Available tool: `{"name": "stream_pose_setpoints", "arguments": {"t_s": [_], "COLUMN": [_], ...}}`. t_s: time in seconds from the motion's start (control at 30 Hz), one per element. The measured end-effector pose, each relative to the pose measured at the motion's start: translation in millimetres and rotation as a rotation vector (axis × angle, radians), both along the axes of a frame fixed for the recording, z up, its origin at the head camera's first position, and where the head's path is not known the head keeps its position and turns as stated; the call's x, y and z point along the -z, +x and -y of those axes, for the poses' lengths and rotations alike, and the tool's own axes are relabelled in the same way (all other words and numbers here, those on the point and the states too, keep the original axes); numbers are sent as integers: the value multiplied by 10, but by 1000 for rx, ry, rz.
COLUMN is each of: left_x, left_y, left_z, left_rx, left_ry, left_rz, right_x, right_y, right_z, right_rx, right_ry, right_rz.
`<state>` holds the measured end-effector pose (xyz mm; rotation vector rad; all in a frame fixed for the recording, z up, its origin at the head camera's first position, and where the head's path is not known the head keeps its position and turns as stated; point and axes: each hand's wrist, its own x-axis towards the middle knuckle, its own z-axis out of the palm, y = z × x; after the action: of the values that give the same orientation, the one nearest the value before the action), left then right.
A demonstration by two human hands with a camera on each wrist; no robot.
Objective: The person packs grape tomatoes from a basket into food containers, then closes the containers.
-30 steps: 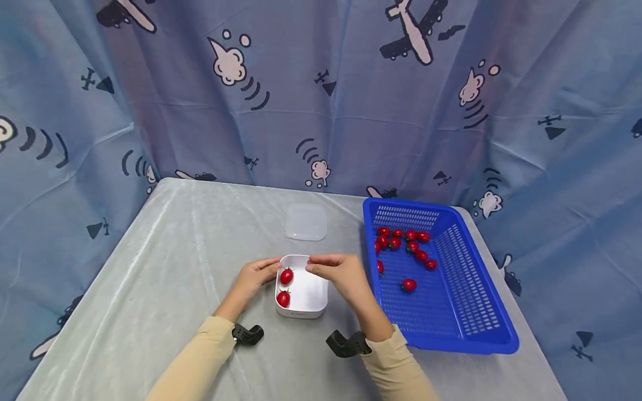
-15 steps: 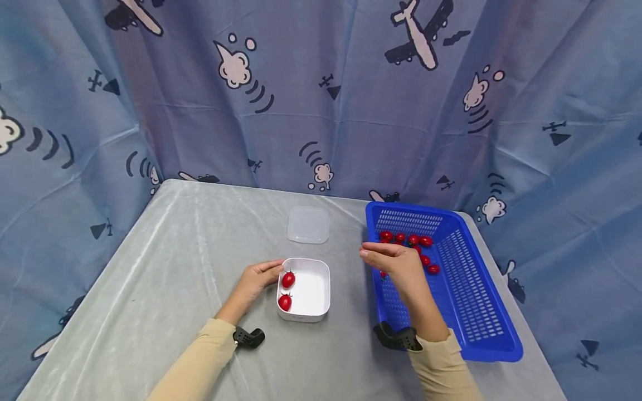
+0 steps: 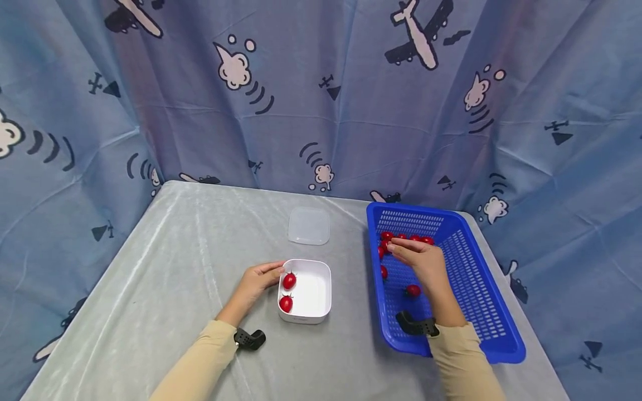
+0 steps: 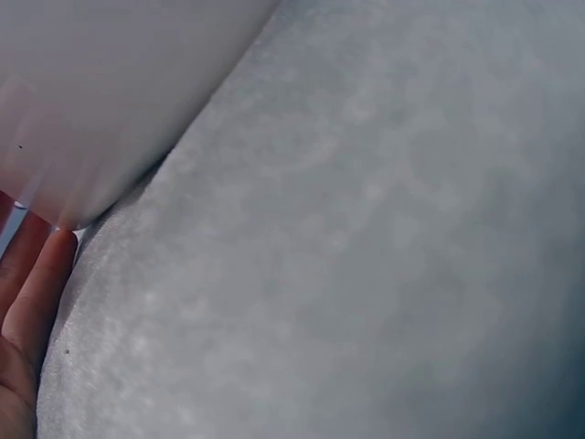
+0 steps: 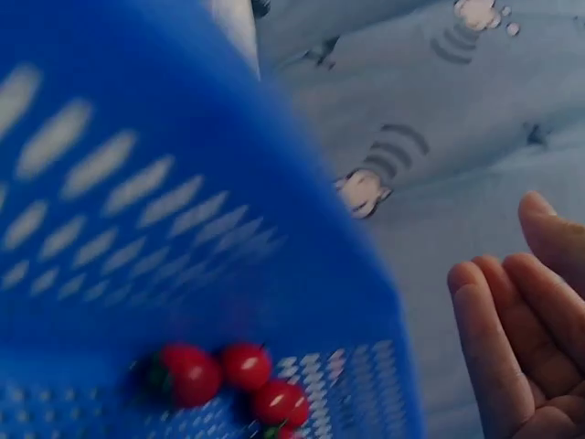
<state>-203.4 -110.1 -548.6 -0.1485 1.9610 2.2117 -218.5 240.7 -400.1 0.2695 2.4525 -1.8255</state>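
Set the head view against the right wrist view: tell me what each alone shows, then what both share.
Only the head view shows the left hand touching the white box, two tomatoes inside it, and the clear lid. Only the right wrist view shows the palm side of the right hand. Both show that hand, the blue basket, red tomatoes in it and the curtain.
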Motion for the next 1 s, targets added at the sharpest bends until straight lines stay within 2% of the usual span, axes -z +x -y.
{"name": "stream_pose_setpoints", "arguments": {"t_s": [0.27, 0.47, 0.6, 0.77, 1.0], "left_x": [-30, -30, -31, -43, -28], "left_y": [9, -6, 11, 22, 17], "left_z": [18, 10, 16, 13, 1], "left_rx": [4, -2, 5, 6, 19], "left_ry": [-6, -24, -22, -23, -7], "left_rz": [-5, -4, 0, -1, 1], "right_x": [184, 357, 448, 517, 608], "right_y": [-156, -339, -439, -506, -551], "right_z": [-172, -283, -300, -299, -332], "right_rx": [-12, -27, -16, 6, -19], "right_ry": [30, -4, 36, 115, 106], "right_rz": [36, 43, 69, 86, 83]}}
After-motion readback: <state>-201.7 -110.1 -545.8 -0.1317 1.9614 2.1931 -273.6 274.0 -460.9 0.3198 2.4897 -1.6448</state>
